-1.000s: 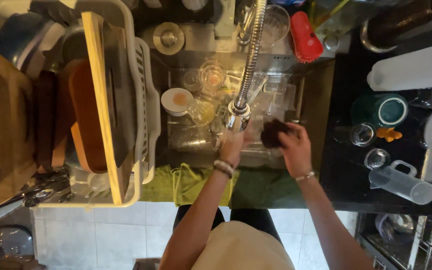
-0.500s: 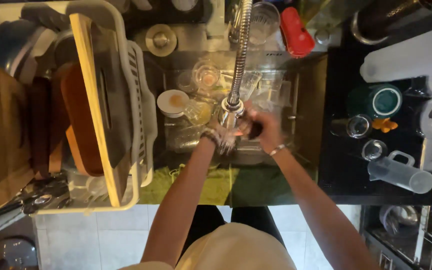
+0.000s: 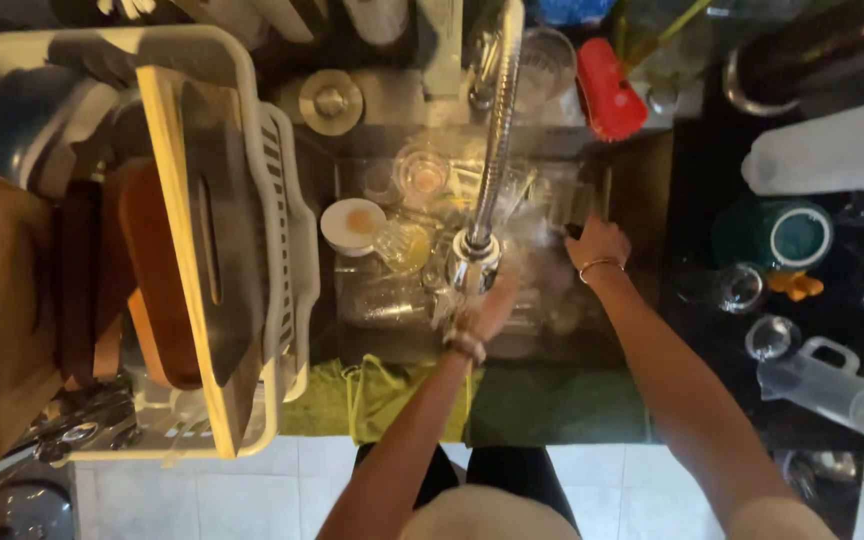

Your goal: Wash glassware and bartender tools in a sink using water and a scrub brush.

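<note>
My left hand (image 3: 489,308) is blurred just below the head of the metal spring tap (image 3: 474,262), over the sink (image 3: 642,160); its fingers look apart and nothing shows in it. My right hand (image 3: 597,245), with a thin bracelet at the wrist, reaches to the sink's right wall. Its fingers curl over a small dark sponge (image 3: 574,228), mostly hidden. Several clear glasses (image 3: 422,172) and a small white bowl (image 3: 352,222) lie in the sink under and left of the tap.
A white drying rack (image 3: 287,190) with a wooden board, pans and plates stands left of the sink. A green cloth (image 3: 382,400) hangs over the front edge. On the dark counter to the right stand a green mug (image 3: 797,235), glasses, a clear measuring jug (image 3: 832,388) and a red object (image 3: 607,90).
The hands were together under the tap half a second ago. The right hand has since moved right to the sink wall with the sponge; the left stays under the tap.
</note>
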